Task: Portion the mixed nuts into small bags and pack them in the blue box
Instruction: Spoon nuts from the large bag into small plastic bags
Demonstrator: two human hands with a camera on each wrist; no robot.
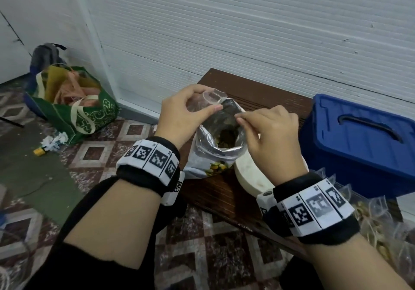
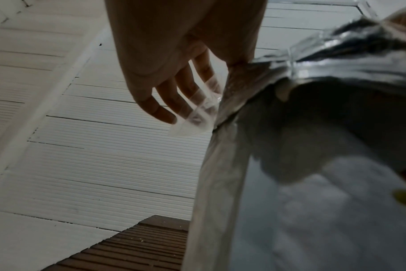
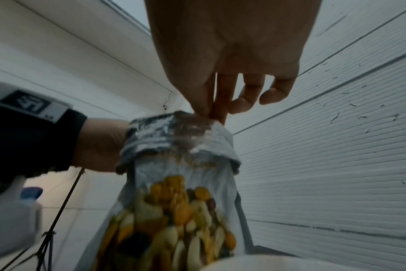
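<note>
My left hand (image 1: 182, 112) pinches a small clear bag (image 1: 210, 98) between thumb and forefinger, its mouth held open just above the rim of the big nut pouch (image 1: 219, 141). In the left wrist view the other fingers (image 2: 165, 102) hang loosely spread behind the film. My right hand (image 1: 269, 128) pinches the pouch's foil lip (image 3: 181, 132) at about three o'clock of its opening, thumb pressed against forefinger, the remaining fingers curled and free.

The little bag looks feather-light, limp and slippery; I judge it best held at the stiffer zip strip by the mouth, since the film below would collapse. The pouch is soft foil, crinkly, with nuts (image 1: 226, 138) low inside, so it may slump unless held by the rim.

The pouch stands on the brown worktop (image 1: 251, 92), touching a white bowl (image 1: 249, 177) at four o'clock. The blue box (image 1: 357, 139), lid on, sits at three o'clock. Small bags (image 1: 377, 218), some showing nuts inside, lie at five o'clock. On the floor at ten o'clock is a green tote (image 1: 74, 107).
</note>
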